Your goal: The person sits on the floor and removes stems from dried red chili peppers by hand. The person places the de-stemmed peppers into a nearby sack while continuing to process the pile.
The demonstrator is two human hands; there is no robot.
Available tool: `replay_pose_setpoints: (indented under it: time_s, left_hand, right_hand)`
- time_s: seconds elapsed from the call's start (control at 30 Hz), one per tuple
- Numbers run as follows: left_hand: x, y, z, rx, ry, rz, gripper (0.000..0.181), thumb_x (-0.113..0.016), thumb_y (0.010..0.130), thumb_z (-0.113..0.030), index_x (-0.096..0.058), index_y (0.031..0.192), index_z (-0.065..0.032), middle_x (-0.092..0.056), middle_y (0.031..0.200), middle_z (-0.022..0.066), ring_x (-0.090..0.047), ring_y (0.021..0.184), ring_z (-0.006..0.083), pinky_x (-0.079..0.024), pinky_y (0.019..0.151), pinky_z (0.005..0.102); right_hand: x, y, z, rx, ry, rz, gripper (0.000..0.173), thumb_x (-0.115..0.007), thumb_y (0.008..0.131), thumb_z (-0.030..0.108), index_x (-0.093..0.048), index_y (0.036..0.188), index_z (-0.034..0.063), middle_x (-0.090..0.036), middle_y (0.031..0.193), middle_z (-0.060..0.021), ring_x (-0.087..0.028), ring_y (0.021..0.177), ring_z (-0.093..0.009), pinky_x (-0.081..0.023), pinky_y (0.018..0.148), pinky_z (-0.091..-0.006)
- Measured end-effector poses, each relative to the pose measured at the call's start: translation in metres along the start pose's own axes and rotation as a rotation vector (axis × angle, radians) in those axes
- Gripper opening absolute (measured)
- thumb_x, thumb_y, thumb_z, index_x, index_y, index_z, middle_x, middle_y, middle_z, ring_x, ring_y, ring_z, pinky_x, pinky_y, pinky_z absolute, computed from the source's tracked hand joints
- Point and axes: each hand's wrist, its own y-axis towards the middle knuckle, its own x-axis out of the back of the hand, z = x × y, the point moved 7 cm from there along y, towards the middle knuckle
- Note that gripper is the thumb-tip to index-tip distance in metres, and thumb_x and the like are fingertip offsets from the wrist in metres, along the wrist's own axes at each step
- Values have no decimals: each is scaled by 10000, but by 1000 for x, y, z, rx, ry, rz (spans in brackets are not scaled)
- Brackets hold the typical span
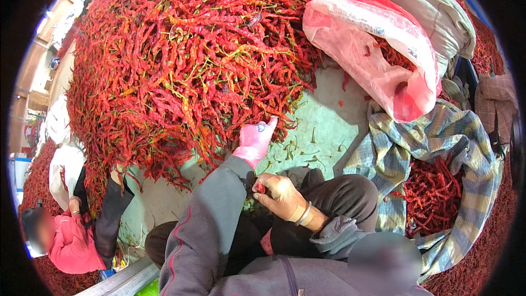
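Observation:
My left hand (255, 142), in a pink glove, reaches to the near edge of a big heap of red chili peppers (185, 61). Its fingers touch the chilies there; whether they grip one is hidden from above. Just above my lap, my bare right hand (281, 197) is curled with something red, apparently a chili (260, 189), between thumb and fingers. A bangle circles that wrist. Loose green chili stems (291, 148) lie scattered on the pale floor sheet (324, 119) beside my gloved hand.
Right of me, a checked cloth (382, 144) surrounds red chilies (435, 193). Beyond it an open pink-and-white sack (353, 61) holds more chilies, and a filled white sack (431, 8) stands behind. At left sits another person in a red top (76, 244), near a metal bar (123, 279).

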Motion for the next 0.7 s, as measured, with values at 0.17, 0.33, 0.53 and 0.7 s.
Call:
replay_pose_setpoints:
  time_s: [0.17, 0.33, 0.53, 0.7]
  left_hand:
    - [20, 19, 6, 191, -32, -105, 486, -346, 910, -377, -632, 693, -50, -621, 647, 142, -615, 670, 287, -425, 658, 434]
    - [43, -3, 21, 509, -567, -97, 372, -502, 845, -358, -628, 746, -22, -635, 729, 126, -600, 684, 288, -435, 663, 388]
    - [80, -51, 16, 207, -284, -118, 233, -566, 818, -252, -633, 990, -110, -625, 776, 155, -599, 692, 294, -460, 628, 384]
    - [94, -88, -27, 123, -429, -278, 163, -503, 861, -146, -617, 921, -46, -635, 735, 75, -599, 651, 153, -451, 579, 292]
  right_hand:
    - [-1, 0, -6, -44, 8, 2, 296, -677, 692, 60, -515, 921, -35, -578, 872, -201, -564, 752, -382, -457, 652, -407]
    - [9, 1, -8, -144, 81, -44, 214, -662, 708, 62, -534, 860, -19, -576, 772, -189, -561, 709, -383, -455, 631, -388]
    - [17, 1, -35, -336, 324, -280, 130, -637, 772, 81, -571, 841, -7, -557, 626, -53, -507, 475, -104, -423, 465, -267]
    - [31, 0, -42, -147, 253, -470, 350, -644, 809, 130, -536, 1111, -9, -601, 892, -103, -567, 822, -140, -458, 720, -265]
